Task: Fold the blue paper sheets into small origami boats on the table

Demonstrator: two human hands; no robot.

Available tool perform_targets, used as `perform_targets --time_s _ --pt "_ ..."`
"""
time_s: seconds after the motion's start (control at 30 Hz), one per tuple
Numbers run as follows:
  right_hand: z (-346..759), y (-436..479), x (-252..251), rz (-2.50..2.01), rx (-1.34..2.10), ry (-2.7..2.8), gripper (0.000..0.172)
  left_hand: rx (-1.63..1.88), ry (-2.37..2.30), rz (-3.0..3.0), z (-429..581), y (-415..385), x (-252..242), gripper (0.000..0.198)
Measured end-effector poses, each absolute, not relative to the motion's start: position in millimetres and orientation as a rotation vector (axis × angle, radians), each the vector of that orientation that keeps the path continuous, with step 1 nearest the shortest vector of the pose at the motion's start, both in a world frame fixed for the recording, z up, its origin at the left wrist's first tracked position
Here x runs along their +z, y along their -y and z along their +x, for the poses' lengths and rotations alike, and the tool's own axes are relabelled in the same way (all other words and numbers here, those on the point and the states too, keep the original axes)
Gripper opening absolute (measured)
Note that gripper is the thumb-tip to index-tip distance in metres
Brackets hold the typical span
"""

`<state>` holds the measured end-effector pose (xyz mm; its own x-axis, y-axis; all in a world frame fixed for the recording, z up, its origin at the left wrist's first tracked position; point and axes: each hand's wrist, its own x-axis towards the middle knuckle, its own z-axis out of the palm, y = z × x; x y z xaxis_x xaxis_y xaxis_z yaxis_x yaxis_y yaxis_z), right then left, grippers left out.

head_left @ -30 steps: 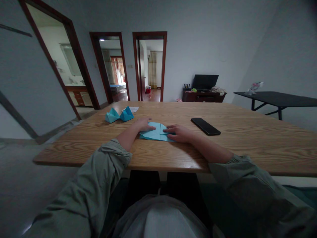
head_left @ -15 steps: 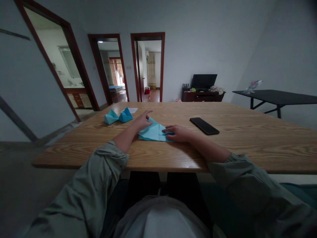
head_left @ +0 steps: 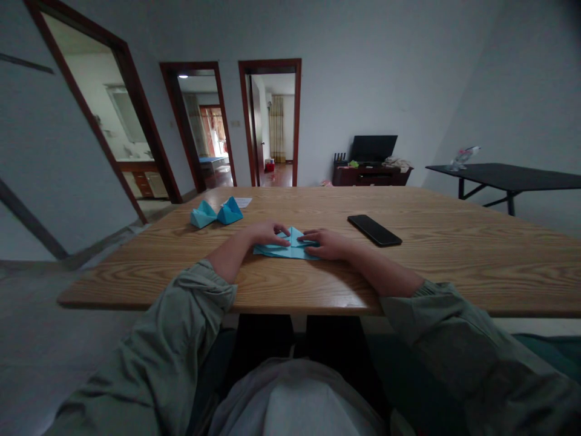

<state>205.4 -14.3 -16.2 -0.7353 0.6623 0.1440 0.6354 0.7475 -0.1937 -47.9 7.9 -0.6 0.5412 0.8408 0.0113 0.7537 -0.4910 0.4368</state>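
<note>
The folded light-blue paper (head_left: 284, 249) lies flat on the wooden table (head_left: 458, 269), close to the near edge and under both hands. The left hand (head_left: 267, 234) has its fingers (head_left: 280, 237) a little curled, with the tips on the paper's pointed top. The right hand (head_left: 327, 244) comes from the other side, with its fingers (head_left: 309, 237) lying on the paper. Neither hand is clenched or pinching; both only press. If the pressure is uneven, the paper may slide on the smooth wood and a crease may go crooked. At 10 o'clock stand two blue origami pieces (head_left: 230, 211), with a white paper slip (head_left: 242, 202) behind them; a wide left movement could knock them. A black smartphone (head_left: 374, 230) lies at 2 o'clock, so the right hand has limited room there. Open wood spreads at 3 and 9 o'clock.
</note>
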Motion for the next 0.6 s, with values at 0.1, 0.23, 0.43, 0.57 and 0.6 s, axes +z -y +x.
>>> perform_targets --time_s 0.1,0.23,0.43,0.57,0.6 --pt "205.5 14.6 -15.8 -0.985 0.219 2.747 0.047 0.249 -1.298 2.431 -48.5 -8.8 -1.3 0.055" --pt "205.7 14.6 -15.8 -0.958 0.273 2.740 0.046 0.242 -1.254 2.455 -49.4 -10.4 -4.6 0.046" --pt "205.2 15.5 -14.4 -1.005 0.375 2.712 0.045 0.190 -1.179 2.496 -52.9 -15.4 -7.9 0.037" --pt "206.8 10.7 -16.7 -1.020 0.498 2.677 0.043 0.108 -1.161 2.530 -51.7 -16.3 -9.7 0.053" --pt "207.3 9.2 -17.6 -1.009 0.516 2.675 0.043 0.088 -1.171 2.546 -49.3 -15.7 -11.1 0.058"
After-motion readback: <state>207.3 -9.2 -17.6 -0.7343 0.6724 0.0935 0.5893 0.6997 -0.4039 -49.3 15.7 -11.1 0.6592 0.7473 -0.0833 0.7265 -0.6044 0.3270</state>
